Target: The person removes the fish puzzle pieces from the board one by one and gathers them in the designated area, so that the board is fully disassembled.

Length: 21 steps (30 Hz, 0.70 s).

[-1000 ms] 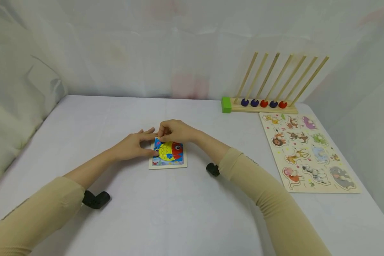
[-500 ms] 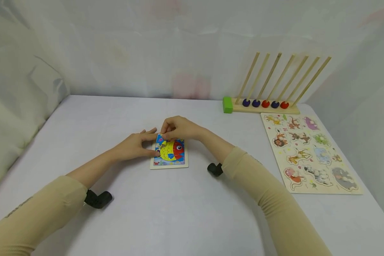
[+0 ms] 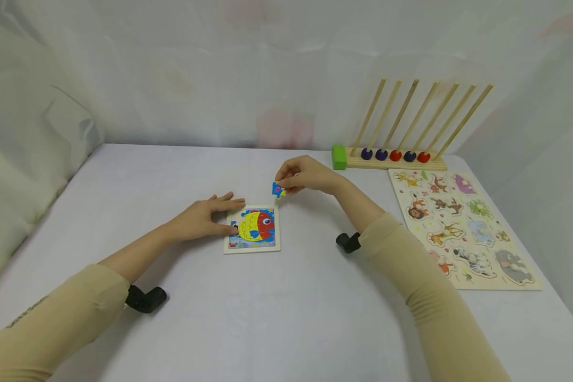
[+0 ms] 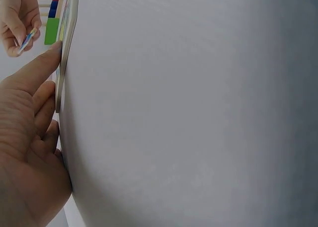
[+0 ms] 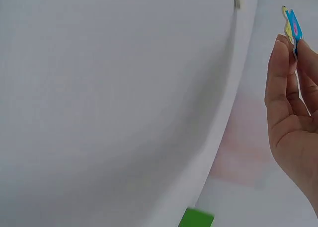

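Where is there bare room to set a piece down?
Bare table: between the sleeves, nearer than the fish puzzle; beyond the left hand, toward the far-left corner. Crowded: right side, with abacus and animal board; also the puzzle, with left hand on it, right hand near.

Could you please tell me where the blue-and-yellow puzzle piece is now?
In the head view, the piece is near the centre, pinched in the grip of the right hand, just past the upper right corner of the fish puzzle.
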{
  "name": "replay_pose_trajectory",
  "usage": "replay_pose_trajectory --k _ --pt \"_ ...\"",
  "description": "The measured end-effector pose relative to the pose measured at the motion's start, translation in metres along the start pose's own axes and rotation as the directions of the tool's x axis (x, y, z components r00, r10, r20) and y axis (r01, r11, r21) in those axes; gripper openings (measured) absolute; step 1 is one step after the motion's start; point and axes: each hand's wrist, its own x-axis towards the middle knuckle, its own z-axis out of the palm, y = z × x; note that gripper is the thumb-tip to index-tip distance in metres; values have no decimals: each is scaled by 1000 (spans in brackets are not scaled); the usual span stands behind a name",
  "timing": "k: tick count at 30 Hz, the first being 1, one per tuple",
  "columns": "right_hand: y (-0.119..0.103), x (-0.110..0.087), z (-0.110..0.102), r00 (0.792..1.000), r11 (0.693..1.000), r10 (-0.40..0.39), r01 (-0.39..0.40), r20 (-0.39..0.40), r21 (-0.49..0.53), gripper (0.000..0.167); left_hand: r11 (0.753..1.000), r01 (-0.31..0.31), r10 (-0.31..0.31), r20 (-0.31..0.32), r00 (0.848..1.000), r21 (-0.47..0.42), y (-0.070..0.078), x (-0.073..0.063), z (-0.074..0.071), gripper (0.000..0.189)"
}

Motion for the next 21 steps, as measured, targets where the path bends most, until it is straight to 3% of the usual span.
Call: replay_pose_trajectory --k 9,21 --pt "24 -13 -30 995 995 94 -93 -21 23 17 1000 5 -6 -7 1000 -18 1 -2 0 71" --pt "35 -19 -40 984 984 177 -177 8 22 21 1000 1 -1 -3 1000 -19 4 -3 0 70"
